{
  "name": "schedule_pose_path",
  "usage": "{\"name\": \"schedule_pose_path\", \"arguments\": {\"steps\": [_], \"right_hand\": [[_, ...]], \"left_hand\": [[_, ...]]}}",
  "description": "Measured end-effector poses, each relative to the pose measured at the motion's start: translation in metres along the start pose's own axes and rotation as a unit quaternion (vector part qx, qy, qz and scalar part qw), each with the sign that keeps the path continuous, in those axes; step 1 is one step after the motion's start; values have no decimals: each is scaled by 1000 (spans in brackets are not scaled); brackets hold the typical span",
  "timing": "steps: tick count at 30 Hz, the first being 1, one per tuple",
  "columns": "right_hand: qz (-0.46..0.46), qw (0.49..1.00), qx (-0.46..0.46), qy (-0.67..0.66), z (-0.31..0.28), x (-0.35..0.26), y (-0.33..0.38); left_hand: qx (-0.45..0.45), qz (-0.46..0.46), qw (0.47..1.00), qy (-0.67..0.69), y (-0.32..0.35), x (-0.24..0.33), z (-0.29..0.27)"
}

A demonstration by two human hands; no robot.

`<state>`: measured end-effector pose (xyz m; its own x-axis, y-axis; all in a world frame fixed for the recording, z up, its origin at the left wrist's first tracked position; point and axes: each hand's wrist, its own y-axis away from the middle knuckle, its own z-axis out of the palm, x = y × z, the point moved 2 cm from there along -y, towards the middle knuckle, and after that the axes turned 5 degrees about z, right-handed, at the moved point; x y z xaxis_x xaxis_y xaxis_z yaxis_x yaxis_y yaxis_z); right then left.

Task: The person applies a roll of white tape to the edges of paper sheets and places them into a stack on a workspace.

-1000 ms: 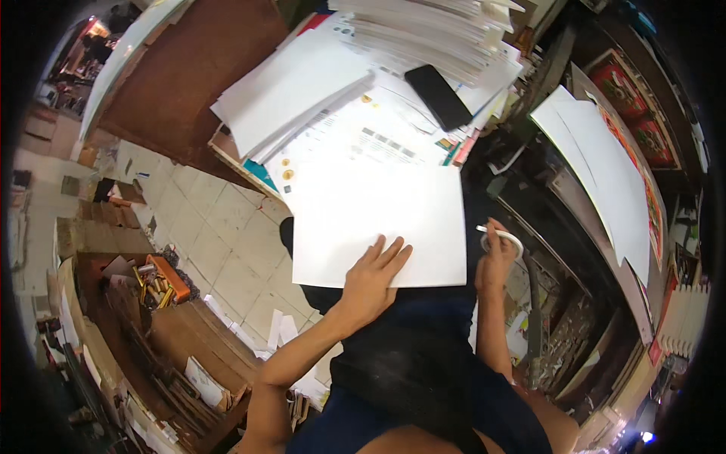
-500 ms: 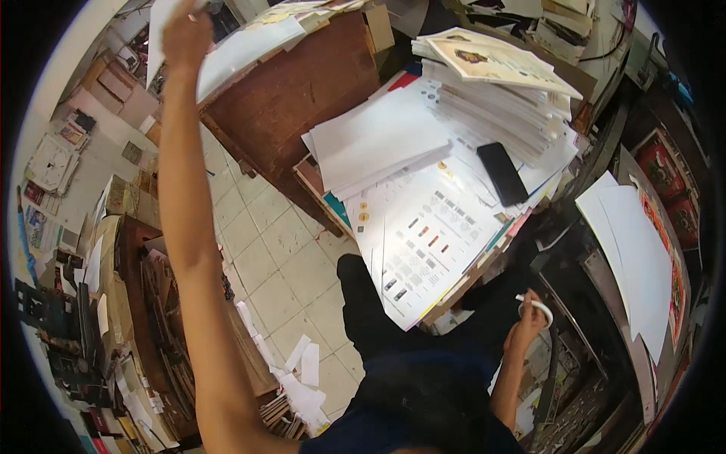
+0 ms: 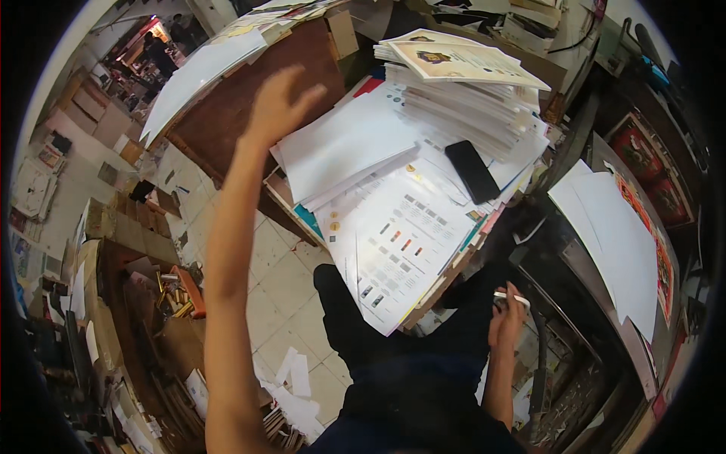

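Note:
My left hand point(image 3: 281, 106) is raised in the air, fingers apart and nothing in it, just left of a stack of white sheets point(image 3: 348, 147). Slight motion blurs it. Low at the right, beside my leg, my right hand point(image 3: 507, 321) closes on a white, curved, ring-like thing point(image 3: 511, 300); the fingers hide part of it. In front of me the white sheets rest on a large printed sheet point(image 3: 401, 257) with rows of small blocks. A black phone point(image 3: 473, 172) lies on that sheet's right side. Behind it rises a tall stack of booklets point(image 3: 469, 64) with cream covers.
A brown wooden desk point(image 3: 249, 91) bearing a long white sheet point(image 3: 204, 68) stands at the far left. To the right, large white sheets point(image 3: 605, 234) lie over red printed ones near dark machinery. Paper scraps point(image 3: 295, 393) litter the tiled floor. A cluttered shelf point(image 3: 144, 318) is at left.
My left hand has come down and right from the far-left white sheet, where it was at the picture's top. My right hand has turned slightly, still holding the white ring-like thing.

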<state>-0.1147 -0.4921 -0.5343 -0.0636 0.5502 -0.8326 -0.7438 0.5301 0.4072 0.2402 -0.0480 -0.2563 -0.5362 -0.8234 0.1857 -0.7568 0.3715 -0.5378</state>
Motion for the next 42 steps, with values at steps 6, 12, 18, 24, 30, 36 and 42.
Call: {"name": "schedule_pose_path", "arguments": {"steps": [6,12,18,24,30,36,42], "right_hand": [[-48,978,-189,-68,39,-19,5],[17,973,-200,-116,32,-46,34],[46,948,-284,-132,52,-53,38],[46,936,-328,-119,82,-63,48],[38,925,-371,-74,93,-48,58],[47,915,-399,-35,102,-34,70],[-105,921,-338,164,104,-27,75]], "left_hand": [[-175,-98,976,-84,132,12,165],[-90,-58,994,-15,165,65,163],[-114,-19,993,-31,223,175,161],[-124,-17,992,18,238,215,155],[-35,-31,903,427,239,312,104],[12,-69,888,455,248,312,115],[-35,-59,882,466,252,303,106]]}}
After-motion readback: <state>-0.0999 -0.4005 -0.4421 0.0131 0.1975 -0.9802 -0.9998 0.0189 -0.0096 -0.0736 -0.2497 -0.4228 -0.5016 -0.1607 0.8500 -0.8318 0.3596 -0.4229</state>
